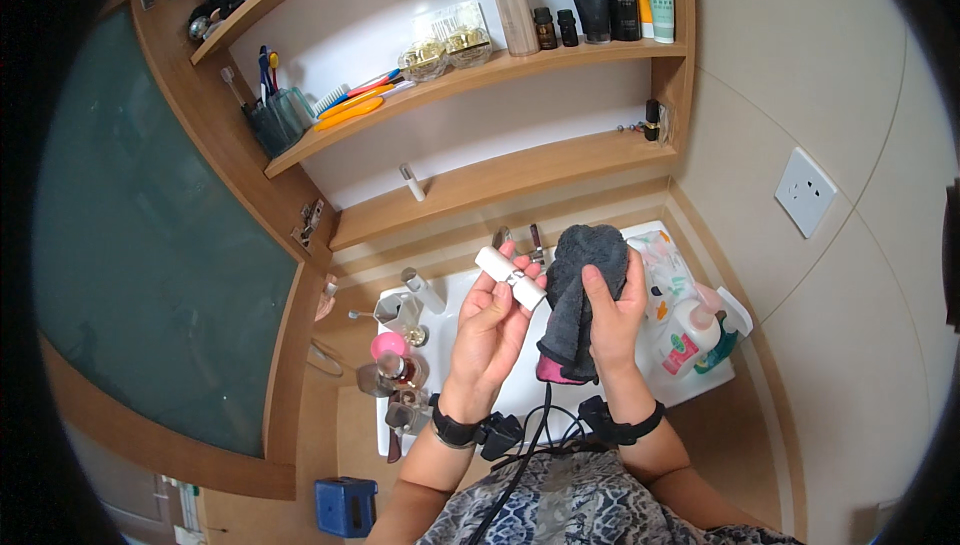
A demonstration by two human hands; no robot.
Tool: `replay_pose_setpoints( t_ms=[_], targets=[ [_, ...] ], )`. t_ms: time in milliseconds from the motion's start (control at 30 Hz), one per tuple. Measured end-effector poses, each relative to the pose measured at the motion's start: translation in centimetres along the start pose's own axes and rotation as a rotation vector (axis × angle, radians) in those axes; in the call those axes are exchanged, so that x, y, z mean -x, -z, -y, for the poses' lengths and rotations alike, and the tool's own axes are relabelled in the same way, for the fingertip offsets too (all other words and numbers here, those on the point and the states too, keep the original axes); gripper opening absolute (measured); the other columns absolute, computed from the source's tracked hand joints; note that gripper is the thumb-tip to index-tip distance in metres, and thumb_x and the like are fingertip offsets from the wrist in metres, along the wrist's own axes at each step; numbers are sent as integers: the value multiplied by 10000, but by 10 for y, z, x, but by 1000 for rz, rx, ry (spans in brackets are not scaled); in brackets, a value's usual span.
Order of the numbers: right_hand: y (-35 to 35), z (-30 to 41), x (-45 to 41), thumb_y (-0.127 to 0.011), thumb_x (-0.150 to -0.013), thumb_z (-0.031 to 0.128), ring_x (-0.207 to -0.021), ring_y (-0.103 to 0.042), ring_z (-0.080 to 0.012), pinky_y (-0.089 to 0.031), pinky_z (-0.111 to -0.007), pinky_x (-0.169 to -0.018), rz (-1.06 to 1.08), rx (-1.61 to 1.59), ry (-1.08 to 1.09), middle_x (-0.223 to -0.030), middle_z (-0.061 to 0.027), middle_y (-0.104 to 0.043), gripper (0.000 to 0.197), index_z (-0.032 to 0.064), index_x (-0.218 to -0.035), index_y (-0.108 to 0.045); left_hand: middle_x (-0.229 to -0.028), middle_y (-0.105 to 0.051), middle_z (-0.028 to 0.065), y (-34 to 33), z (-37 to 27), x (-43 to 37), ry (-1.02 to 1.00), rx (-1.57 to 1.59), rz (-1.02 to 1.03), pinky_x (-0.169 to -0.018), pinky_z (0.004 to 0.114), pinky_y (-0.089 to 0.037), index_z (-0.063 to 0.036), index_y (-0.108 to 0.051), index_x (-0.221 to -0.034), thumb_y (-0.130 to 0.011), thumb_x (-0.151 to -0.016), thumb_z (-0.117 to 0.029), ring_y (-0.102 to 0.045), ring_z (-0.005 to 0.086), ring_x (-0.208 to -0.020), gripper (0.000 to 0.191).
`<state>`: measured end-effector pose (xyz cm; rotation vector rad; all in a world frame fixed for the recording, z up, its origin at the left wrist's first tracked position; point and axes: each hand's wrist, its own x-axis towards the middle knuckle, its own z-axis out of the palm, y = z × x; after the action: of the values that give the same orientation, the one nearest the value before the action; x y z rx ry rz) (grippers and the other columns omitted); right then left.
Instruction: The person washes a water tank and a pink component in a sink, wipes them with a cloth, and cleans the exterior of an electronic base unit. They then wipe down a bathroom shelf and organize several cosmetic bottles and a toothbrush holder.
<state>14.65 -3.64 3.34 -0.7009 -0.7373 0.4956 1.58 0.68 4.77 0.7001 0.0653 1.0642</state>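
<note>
My left hand (482, 331) holds a small white tube with a silver band (511, 279), probably a cosmetic, tilted between thumb and fingers. In my right hand (621, 312) is a bunched dark grey plush cloth (585, 252), with a pink layer (559, 370) showing at its lower end. The tube's lower end is very close to the cloth; whether they touch I cannot tell. Both hands are above a white washbasin (442, 335). Another slim tube (412, 183) stands on the lowest wooden shelf (540, 165) beyond my hands.
The cabinet's frosted glass door (165, 245) hangs open at left. A middle shelf (480, 72) bears bottles, toothbrushes and a cup (276, 123). Perfume bottles (401, 370) line the basin's left rim; a pump bottle (686, 335) and wipes pack (660, 267) are at right. Cables (536, 432) hang between my wrists.
</note>
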Motion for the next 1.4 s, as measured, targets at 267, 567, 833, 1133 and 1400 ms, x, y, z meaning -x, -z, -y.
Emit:
replay_pose_setpoints(
  t_ms=[267, 567, 833, 1133, 1400],
  targets=[
    [3, 6, 6, -585, -908, 206, -972, -534, -135, -433, -283, -872, 31, -136, 33, -1093, -77, -551, 390, -13, -1191, -431, -1104, -543, 92, 1, 3, -2, 5, 18, 106, -1034, 422, -392, 13, -353, -1343, -611, -851, -57, -536, 237, -1085, 559],
    [-4, -3, 4, -726, -769, 175, -1034, -515, -274, -402, -342, -918, 258, 405, 371, -1117, -154, -508, 512, -25, -1171, -480, -1105, -561, 87, 5, -5, 0, -2, -103, 77, -963, 353, -444, -12, -424, -1292, -649, -821, -35, -554, 206, -1057, 522],
    [17, 4, 0, -614, -807, 26, -987, -503, -153, -397, -287, -908, -16, 245, 65, -1090, -62, -523, 399, 2, -1180, -475, -1021, -599, 57, 73, -89, -60, -541, -933, -400, -885, 301, -456, 12, -510, -1187, -539, -831, 69, -577, 159, -969, 361],
    [33, -1, -1, -595, -814, 38, -982, -513, -156, -401, -293, -909, -48, 196, 23, -1082, -64, -533, 393, 11, -1185, -469, -967, -632, 70, 173, -147, -143, -657, -1333, -586, -771, 278, -499, 12, -553, -1117, -594, -796, 79, -605, 147, -869, 331],
    [37, 3, -1, -599, -809, 48, -993, -506, -156, -394, -290, -915, -51, 194, -5, -1090, -59, -527, 412, 19, -1197, -462, -960, -650, 87, 198, -148, -166, -623, -1376, -590, -771, 277, -511, 30, -570, -1076, -623, -760, 100, -628, 156, -858, 328]
  ],
)
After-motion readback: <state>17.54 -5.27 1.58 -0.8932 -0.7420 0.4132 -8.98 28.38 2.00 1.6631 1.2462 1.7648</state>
